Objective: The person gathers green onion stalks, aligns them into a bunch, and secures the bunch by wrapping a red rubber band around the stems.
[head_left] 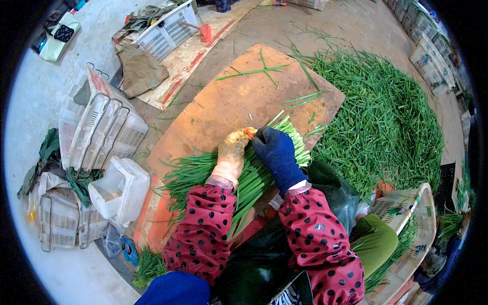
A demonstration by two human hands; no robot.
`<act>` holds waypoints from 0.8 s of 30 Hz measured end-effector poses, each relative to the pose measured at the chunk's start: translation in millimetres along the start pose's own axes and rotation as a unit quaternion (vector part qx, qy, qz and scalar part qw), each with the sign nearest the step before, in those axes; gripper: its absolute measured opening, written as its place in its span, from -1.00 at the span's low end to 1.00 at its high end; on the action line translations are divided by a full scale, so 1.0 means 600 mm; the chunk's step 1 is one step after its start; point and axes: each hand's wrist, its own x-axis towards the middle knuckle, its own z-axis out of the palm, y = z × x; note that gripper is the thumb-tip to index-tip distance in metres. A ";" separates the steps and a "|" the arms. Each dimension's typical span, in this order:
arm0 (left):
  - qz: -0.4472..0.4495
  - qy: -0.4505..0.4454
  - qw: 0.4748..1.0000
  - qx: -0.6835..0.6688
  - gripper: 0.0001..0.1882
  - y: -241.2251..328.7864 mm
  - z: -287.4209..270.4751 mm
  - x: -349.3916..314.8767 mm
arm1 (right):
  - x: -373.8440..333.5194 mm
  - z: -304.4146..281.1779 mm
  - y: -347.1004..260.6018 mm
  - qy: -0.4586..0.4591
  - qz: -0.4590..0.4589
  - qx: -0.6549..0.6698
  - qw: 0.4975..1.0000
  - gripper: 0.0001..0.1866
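Observation:
A thick bunch of garlic chives (252, 179) lies on the worn wooden board (213, 109), its pale cut ends toward the upper right and its green leaves toward the lower left. My left hand (233, 147), in a yellowish glove, is closed over the top of the bunch. Beside it my right hand (274, 152), in a dark blue knit glove, makes a fist at the bunch's upper side. A small orange bit (249, 133) shows between the two hands; what it is cannot be made out. Both hands nearly touch, and their fingertips are mostly hidden.
A big heap of loose green stalks (378, 122) lies right of the board. Several stray stalks (264, 68) cross its far end. Stacked white crates (101, 119) and a white plastic tub (121, 190) stand left. A crate (422, 229) with greens sits near right.

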 end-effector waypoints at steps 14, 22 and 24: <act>0.023 -0.005 1.000 0.003 -0.76 -0.008 -0.009 0.003 | 0.001 -0.009 -0.009 -0.018 0.003 0.024 1.000 -0.80; -0.001 -0.001 0.999 -0.035 -0.77 -0.004 -0.006 -0.001 | 0.021 -0.011 0.008 -0.068 0.061 0.089 0.992 -0.77; 0.005 -0.021 0.999 -0.040 -0.78 -0.004 -0.004 0.001 | 0.028 -0.017 0.012 -0.093 0.079 0.090 0.988 -0.77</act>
